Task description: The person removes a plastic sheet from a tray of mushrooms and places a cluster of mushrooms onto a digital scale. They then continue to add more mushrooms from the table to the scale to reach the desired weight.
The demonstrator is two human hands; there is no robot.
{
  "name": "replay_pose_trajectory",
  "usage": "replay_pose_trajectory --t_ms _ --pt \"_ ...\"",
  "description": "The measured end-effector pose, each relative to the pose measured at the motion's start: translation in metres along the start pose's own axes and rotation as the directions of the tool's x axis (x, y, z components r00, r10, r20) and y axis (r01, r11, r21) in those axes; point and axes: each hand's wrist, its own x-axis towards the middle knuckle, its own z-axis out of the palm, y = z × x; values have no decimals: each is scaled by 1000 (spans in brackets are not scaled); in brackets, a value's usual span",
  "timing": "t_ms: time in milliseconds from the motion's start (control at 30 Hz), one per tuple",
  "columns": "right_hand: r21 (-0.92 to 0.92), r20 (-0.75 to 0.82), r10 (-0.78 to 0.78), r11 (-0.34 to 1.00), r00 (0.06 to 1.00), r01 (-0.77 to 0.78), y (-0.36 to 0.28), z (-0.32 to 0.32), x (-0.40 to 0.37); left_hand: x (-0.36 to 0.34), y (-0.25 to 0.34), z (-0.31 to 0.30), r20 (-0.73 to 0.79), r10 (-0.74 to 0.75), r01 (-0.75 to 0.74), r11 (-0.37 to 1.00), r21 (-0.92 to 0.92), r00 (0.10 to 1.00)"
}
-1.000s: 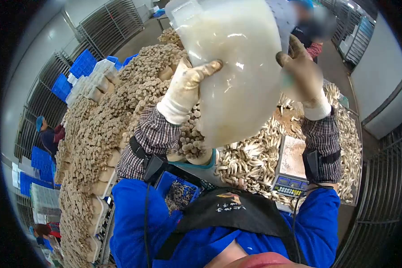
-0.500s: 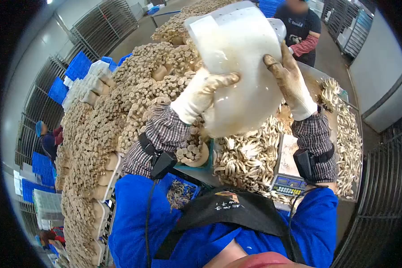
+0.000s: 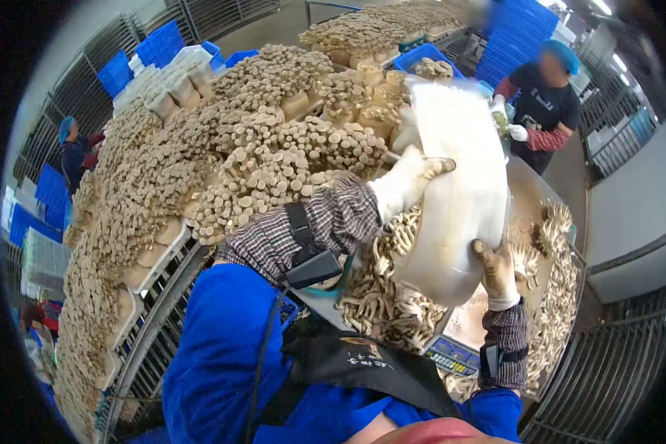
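A whitish translucent plastic sheet or bag [image 3: 459, 185], long and slightly curved, is held up over the table. My left hand [image 3: 414, 181], in a stained white glove, grips its left edge with the thumb on its face. My right hand [image 3: 497, 274], also gloved, holds its lower right edge, the thumb on top. Fingers behind the plastic are hidden. Below it lie loose pale mushrooms [image 3: 385, 303] and a scale [image 3: 451, 354], partly covered. Clusters of brown-capped mushrooms [image 3: 274, 163] are heaped to the left of my left hand.
More loose mushrooms [image 3: 559, 296] lie along the table's right side. A co-worker [image 3: 544, 103] stands beyond the table at the upper right, another [image 3: 74, 152] at the far left. Blue crates [image 3: 514, 41] are stacked behind. A metal rack [image 3: 614, 355] stands at the lower right.
The view has turned. The plastic has swung more upright and to the right; my right hand has moved down to its lower edge, my left hand stays on its left side.
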Motion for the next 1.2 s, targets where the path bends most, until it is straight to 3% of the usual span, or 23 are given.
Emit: replay_pose_trajectory --t_ms 133,200,267,367,400,433,467,500,533,567,600,633,667,700,733,767,800,833,867,933,1000,1067,1200 --pt "-47 91 9 999 996 -5 -47 19 68 18 17 -80 90 -277 286 951 -113 957" --pt "-27 253 -5 1000 967 13 -55 21 144 -1 60 -111 -16 -226 226 964 138 974" --pt "-100 285 22 995 958 7 -85 44 208 -32 93 -138 -190 -108 136 981 139 976" --pt "-207 423 -124 951 897 229 -127 77 320 -107 139 -201 -345 29 18 991 135 938" --pt "-206 467 -186 928 865 311 -143 89 348 -142 144 -209 -481 216 -93 959 266 850" --pt "-151 502 -198 938 842 311 -149 95 379 -174 149 -214 -534 351 30 815 579 769" --pt "-96 532 -212 947 820 307 -149 97 409 -214 140 -240 -738 330 -95 935 342 589" --pt "-100 533 -196 951 823 291 -137 99 442 -285 116 -294 -704 405 -90 893 440 583" --pt "-195 537 -116 946 836 257 -119 101 476 -327 114 -296 -846 340 69 914 401 410" --pt "-287 529 -42 931 847 225 -99 102 495 -364 104 -288 -857 336 220 870 442 392" --pt "-432 409 73 893 910 123 -83 108 498 -382 99 -273 -922 286 125 937 326 261" --pt "-412 413 27 897 910 161 -57 110 507 -441 75 -288 -844 417 474 699 535 337" --pt "-395 422 -18 896 906 202 -25 113 519 -484 59 -299 -840 446 571 619 539 310" --pt "-560 398 -302 668 866 490 23 108 544 -490 56 -286 -972 150 127 977 174 180" --pt "-680 429 -552 324 715 658 53 106 563 -495 44 -280 -993 41 86 995 50 107" --pt "-797 324 -316 416 892 437 44 113 541 -495 35 -274 -995 -44 85 996 -36 88" --pt "-879 176 -56 440 983 183 33 120 515 -494 28 -270 -989 -127 84 989 -121 70" --pt "-900 111 -33 421 993 115 50 114 534 -485 31 -265 -978 -103 244 968 -57 182" --pt "-901 114 -32 418 993 117 62 102 552 -474 27 -255 -987 -103 349 936 -54 126" --pt "-854 201 -383 382 901 353 65 95 561 -452 25 -246 -971 -187 536 841 -79 150" --pt "-610 301 -351 644 887 462 47 94 563 -448 11 -247 -960 -195 610 792 -33 201" --pt "-615 456 -487 432 745 659 32 93 564 -441 -4 -243 -951 -186 694 719 38 245" --pt "-732 343 -394 457 853 505 22 106 590 -441 -38 -229 -921 -255 670 743 9 295"
